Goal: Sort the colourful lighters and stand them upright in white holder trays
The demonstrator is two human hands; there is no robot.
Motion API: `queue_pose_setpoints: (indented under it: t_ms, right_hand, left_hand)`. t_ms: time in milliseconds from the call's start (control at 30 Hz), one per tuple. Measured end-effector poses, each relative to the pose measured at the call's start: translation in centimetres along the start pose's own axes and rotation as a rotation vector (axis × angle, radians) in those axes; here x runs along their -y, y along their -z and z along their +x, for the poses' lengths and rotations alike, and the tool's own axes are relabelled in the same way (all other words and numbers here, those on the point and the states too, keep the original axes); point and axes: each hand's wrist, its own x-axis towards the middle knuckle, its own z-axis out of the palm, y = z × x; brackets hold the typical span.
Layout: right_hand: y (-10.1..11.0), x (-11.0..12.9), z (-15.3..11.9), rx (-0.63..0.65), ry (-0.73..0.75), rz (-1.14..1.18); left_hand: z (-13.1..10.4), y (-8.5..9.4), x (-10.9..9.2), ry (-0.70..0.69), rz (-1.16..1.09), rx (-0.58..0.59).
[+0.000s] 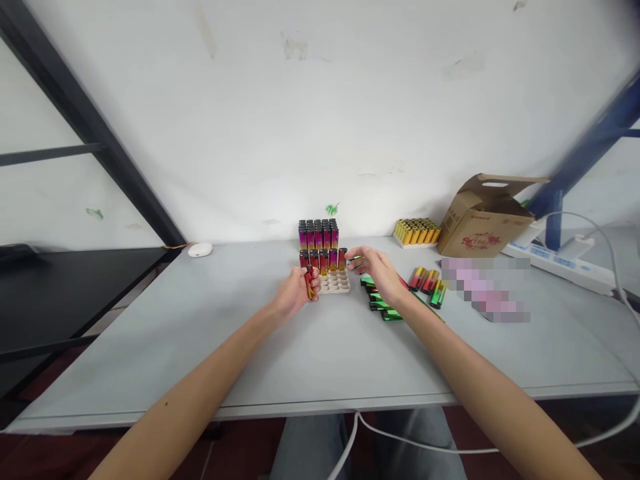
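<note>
My left hand is closed around a red and yellow lighter, held roughly upright at the front left of a pale tray with round holes. Red, orange and purple lighters stand in the tray's back row; holes in front of them show. Just right of the tray hovers my right hand, thumb and fingers curved and apart. Dark and green bits show between its fingers, too small to make out. Beneath and beside this hand lie several green lighters, partly covered by it.
Behind the tray stands a block of purple lighters. Yellow lighters fill another tray beside an open cardboard box. Loose red-yellow lighters, a blurred pink item, a power strip and a white case lie about.
</note>
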Motion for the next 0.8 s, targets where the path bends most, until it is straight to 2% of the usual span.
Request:
queue_pose_setpoints:
  t_ms: [233, 667, 800]
  right_hand:
    - [-0.04, 0.37, -0.11, -0.003, 0.000, 0.006]
    - [-0.01, 0.36, -0.15, -0.008, -0.003, 0.001]
    - [0.02, 0.32, -0.09, -0.016, -0.002, -0.004]
  left_hand:
    - [-0.09, -0.68, 0.21, -0.025, 0.065, -0.128]
    - [-0.12, -0.24, 0.25, 0.007, -0.023, -0.005]
    - [-0.11, -0.33, 0.35, -0.059, -0.059, -0.012]
